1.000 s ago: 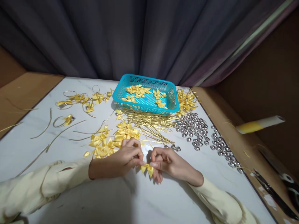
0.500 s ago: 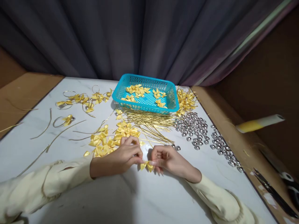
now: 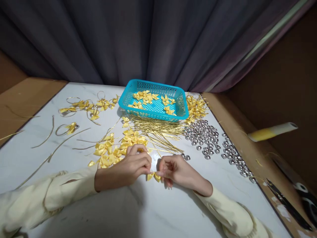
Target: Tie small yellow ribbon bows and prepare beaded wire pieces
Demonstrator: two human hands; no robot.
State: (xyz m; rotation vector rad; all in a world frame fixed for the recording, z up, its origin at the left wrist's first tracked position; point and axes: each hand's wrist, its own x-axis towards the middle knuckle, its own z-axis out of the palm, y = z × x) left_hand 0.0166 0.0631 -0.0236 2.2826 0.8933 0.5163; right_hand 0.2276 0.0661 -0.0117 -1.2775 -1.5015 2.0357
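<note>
Between my two hands is a small yellow ribbon bow [image 3: 153,176], its tails pointing down toward me. My left hand [image 3: 135,164] is closed, thumb and forefinger pinching the bow's left side. From the other side my right hand [image 3: 173,170] pinches it, its lower fingers curled beneath. Just beyond my left hand lies a heap of yellow bows [image 3: 109,153]. Gold twist ties [image 3: 160,129] are spread in a bundle past my hands. A few silver heart-shaped beads [image 3: 185,156] lie beside my right hand.
A blue plastic basket [image 3: 154,116] with yellow bows stands at the back. More silver beads [image 3: 204,135] spread to the right. Finished bows on looped ties [image 3: 71,128] lie at left. Scissors [image 3: 305,198], tweezers [image 3: 287,203] and a yellow-white tube [image 3: 272,131] are by the right edge.
The bow has tipped slightly between my fingertips, and its tails look shorter and more spread. Both hands stay nearly in place, still pinching it.
</note>
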